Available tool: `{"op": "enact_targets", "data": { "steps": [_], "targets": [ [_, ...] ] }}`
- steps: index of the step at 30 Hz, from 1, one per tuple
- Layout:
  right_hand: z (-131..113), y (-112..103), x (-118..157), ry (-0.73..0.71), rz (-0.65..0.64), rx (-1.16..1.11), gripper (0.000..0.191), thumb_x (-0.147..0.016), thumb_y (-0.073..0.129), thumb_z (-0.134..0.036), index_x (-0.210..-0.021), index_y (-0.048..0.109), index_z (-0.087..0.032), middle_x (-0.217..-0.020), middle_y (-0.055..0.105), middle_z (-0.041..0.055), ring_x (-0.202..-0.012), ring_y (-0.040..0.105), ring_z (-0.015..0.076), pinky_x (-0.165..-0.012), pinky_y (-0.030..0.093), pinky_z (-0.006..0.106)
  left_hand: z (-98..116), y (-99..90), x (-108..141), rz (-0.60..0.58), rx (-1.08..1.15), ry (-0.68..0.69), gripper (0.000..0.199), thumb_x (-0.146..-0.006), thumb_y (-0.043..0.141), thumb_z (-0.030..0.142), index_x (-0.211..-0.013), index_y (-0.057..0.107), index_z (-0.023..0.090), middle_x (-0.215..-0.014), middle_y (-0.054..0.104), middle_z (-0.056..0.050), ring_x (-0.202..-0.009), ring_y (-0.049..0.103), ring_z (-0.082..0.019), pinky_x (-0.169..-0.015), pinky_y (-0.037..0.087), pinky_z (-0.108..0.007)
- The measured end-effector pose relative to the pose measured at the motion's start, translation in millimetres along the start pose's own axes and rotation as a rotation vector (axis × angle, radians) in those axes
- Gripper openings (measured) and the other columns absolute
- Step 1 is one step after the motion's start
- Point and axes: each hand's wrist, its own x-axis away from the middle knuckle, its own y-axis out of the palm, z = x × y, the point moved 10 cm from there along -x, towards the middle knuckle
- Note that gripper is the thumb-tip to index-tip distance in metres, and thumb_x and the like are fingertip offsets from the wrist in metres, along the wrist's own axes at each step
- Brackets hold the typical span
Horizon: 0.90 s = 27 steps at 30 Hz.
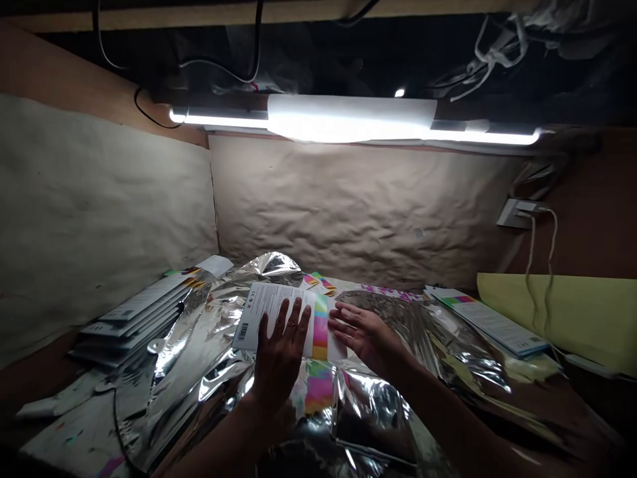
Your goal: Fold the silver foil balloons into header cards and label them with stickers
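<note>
Foil sheeting: silver, spreading beneath and around the printed card.
Left card stack: fanning out, lying left of the printed card.
Right card stack: lying well right of the printed card.
Printed card: resting on the foil, showing a barcode and rainbow band.
Left hand: pressing open, fingers spreading, on the printed card, grasping nothing.
Right hand: opening flat, fingers touching the printed card's right end, pinching nothing visible.
</note>
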Motion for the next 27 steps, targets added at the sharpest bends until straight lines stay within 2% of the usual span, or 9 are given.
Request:
{"op": "enact_targets", "data": {
  "steps": [2,6,8,12,14,17,19,23,27],
  "targets": [
    [10.6,-3.6,-6.8,0.067,-0.017,-0.060,0.033,-0.073,0.079,-0.028,-0.102,0.068,-0.018,-0.109,0.072,0.0119,-0.097,0.071,0.0245,-0.094,0.054,0.043,4.7,3.9,1.2,-0.006,-0.008,0.043,0.073,-0.093,0.028,0.001,-0.156,0.001,0.024,-0.157,0.028,-0.007,-0.148,0.020,-0.027,-0.120,0.002,-0.055],
    [8.1,-3.0,-12.4,0.052,-0.096,-0.076,0.031,-0.073,0.080,-0.025,-0.100,0.070,-0.014,-0.094,0.074,0.0092,-0.080,0.071,0.0146,-0.078,0.057,0.023,17.8,6.7,3.9,0.059,0.023,0.154,0.068,-0.095,0.033,0.005,-0.156,0.007,0.018,-0.155,0.035,-0.009,-0.148,0.022,-0.024,-0.121,-0.005,-0.050],
    [9.9,1.0,-11.3,0.067,-0.144,-0.023,0.034,-0.071,0.084,-0.025,-0.099,0.071,-0.012,-0.090,0.074,0.0078,-0.077,0.070,0.0126,-0.075,0.055,0.020,23.0,8.5,6.4,0.086,0.059,0.186,0.067,-0.095,0.034,0.006,-0.156,0.006,0.013,-0.154,0.038,-0.012,-0.148,0.021,-0.023,-0.121,-0.006,-0.049],
    [29.1,10.7,-8.2,0.146,-0.229,0.041,0.043,-0.069,0.085,-0.029,-0.107,0.070,-0.016,-0.095,0.074,0.0058,-0.082,0.070,0.0157,-0.081,0.055,0.028,34.7,20.2,12.8,-0.015,0.116,0.280,0.075,-0.090,0.034,0.001,-0.155,-0.003,0.007,-0.158,0.029,-0.018,-0.151,0.010,-0.025,-0.120,0.000,-0.050],
    [34.0,12.9,-9.2,0.114,-0.254,0.096,0.045,-0.066,0.086,-0.030,-0.106,0.071,-0.016,-0.093,0.074,0.0052,-0.081,0.070,0.0171,-0.082,0.054,0.031,38.0,22.1,13.6,-0.089,0.132,0.320,0.082,-0.089,0.041,0.004,-0.155,-0.006,0.008,-0.160,0.020,-0.020,-0.151,0.006,-0.027,-0.119,0.004,-0.051],
    [31.7,7.0,-12.9,0.039,-0.237,0.206,0.042,-0.062,0.086,-0.031,-0.098,0.074,-0.013,-0.087,0.075,0.0057,-0.076,0.070,0.0189,-0.082,0.053,0.035,31.2,16.8,4.8,-0.187,0.137,0.292,0.097,-0.087,0.062,0.029,-0.157,-0.003,0.013,-0.162,0.008,-0.021,-0.151,0.002,-0.034,-0.117,0.003,-0.058],
    [30.9,1.7,-14.0,0.056,-0.241,0.265,0.039,-0.063,0.083,-0.029,-0.097,0.074,-0.013,-0.087,0.075,0.0066,-0.076,0.070,0.0199,-0.083,0.052,0.037,22.5,11.0,-5.4,-0.228,0.118,0.242,0.112,-0.077,0.074,0.047,-0.158,0.002,0.018,-0.163,0.002,-0.021,-0.150,-0.001,-0.039,-0.116,0.000,-0.061],
    [25.8,-1.6,-12.1,0.073,-0.308,0.294,0.041,-0.067,0.081,-0.031,-0.103,0.073,-0.013,-0.095,0.074,0.0088,-0.081,0.070,0.0214,-0.084,0.052,0.038,16.2,7.2,-19.4,-0.239,0.078,0.204,0.125,-0.062,0.085,0.049,-0.158,0.008,0.024,-0.164,0.005,-0.019,-0.149,0.000,-0.041,-0.117,0.001,-0.060],
    [32.6,6.5,-5.8,0.094,-0.404,0.168,0.042,-0.077,0.078,-0.037,-0.111,0.069,-0.014,-0.101,0.072,0.0094,-0.087,0.070,0.0207,-0.088,0.052,0.037,24.9,17.1,-17.0,-0.225,0.091,0.217,0.122,-0.062,0.084,0.043,-0.157,0.011,0.023,-0.161,0.015,-0.024,-0.149,0.008,-0.041,-0.117,0.002,-0.059]
  ]
}}
